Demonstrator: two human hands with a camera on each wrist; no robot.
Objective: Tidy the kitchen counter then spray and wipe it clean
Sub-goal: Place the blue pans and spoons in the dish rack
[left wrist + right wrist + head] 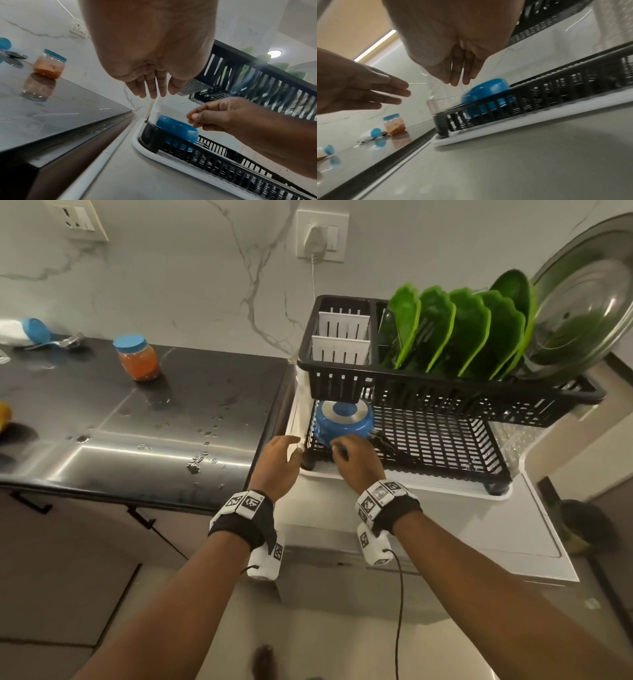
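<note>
Blue bowl (343,422) sits alone, upturned, in my rack's lower tier (428,440), five green plates (455,333) above, both my hands (279,463) relaxed and holding nothing.

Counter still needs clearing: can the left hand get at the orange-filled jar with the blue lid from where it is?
Probably yes. The left hand is open and holds nothing, and the orange-filled jar with the blue lid stands alone on the dark counter, nothing between them, though it needs a reach.

The upper rack tier (445,392) hides the far part of the blue container (342,419). A white bottle (20,332) and an orange object (4,416) are cut off at the left edge. The right wrist view is blurred.
</note>
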